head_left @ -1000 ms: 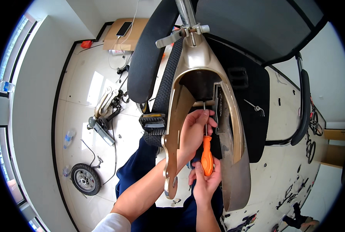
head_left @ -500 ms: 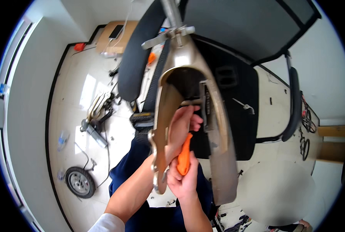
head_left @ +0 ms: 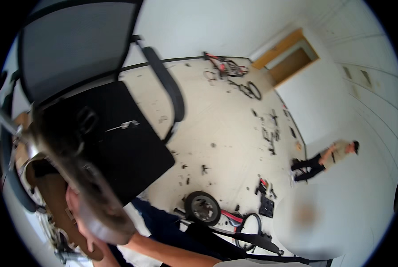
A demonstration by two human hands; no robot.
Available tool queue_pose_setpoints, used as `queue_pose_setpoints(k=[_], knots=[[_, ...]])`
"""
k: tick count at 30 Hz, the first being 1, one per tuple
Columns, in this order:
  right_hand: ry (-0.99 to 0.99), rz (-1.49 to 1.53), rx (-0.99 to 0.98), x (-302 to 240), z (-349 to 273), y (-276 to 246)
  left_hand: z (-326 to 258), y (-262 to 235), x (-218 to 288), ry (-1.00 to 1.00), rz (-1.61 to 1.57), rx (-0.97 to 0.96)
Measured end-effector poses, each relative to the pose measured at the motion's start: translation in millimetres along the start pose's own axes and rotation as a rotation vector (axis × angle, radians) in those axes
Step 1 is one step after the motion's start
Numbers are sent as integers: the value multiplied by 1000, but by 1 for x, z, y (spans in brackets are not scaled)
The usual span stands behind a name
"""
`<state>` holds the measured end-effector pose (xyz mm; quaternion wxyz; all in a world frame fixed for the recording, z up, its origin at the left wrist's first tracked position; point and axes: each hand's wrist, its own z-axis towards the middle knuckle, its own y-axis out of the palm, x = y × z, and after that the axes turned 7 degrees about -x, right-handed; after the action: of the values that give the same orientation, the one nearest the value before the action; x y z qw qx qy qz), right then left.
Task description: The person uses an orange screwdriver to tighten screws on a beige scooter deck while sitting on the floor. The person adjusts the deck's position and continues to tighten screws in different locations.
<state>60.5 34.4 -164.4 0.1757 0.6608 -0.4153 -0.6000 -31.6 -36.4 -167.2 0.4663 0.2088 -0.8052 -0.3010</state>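
A blurred, curved metal bike frame (head_left: 105, 196) fills the lower left of my view, just in front of a black office chair (head_left: 132, 160). My hands (head_left: 73, 202) are largely hidden by the frame; skin shows within its hollow, and one forearm (head_left: 176, 252) reaches behind its near leg. I cannot tell whether my fingers are spread, pressed together or pinching anything.

I judge the work to be partway along: the hollow is exposed, and a small wheel (head_left: 202, 208) sits on the floor, apart from the frame. A silver metal piece (head_left: 125, 125) lies loose on the seat. Whether anything inside the hollow is fastened is too blurred to tell.

For moving, the tightest edges are the frame's own walls around my hands and the seat beside them; the armrest (head_left: 165, 84) stands beyond. Pale floor (head_left: 199, 115) stretches wider to the right, dotted with small parts, toward two bicycles (head_left: 228, 66) and a standing person (head_left: 337, 155).
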Motion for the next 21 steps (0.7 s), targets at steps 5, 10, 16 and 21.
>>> queue_pose_setpoints(k=[5,10,16,21], knots=[[-39,-1475,-3,-50,-30,20,43,30,-23,-245,-469,-392],[68,-900,277,-51,-11,47,23,78,7,-200,-173,-34],[52,-876,283,-38,-16,48,6,70,26,-189,72,-20],[-8,-917,304,-43,-11,50,10,77,25,-204,25,-64]])
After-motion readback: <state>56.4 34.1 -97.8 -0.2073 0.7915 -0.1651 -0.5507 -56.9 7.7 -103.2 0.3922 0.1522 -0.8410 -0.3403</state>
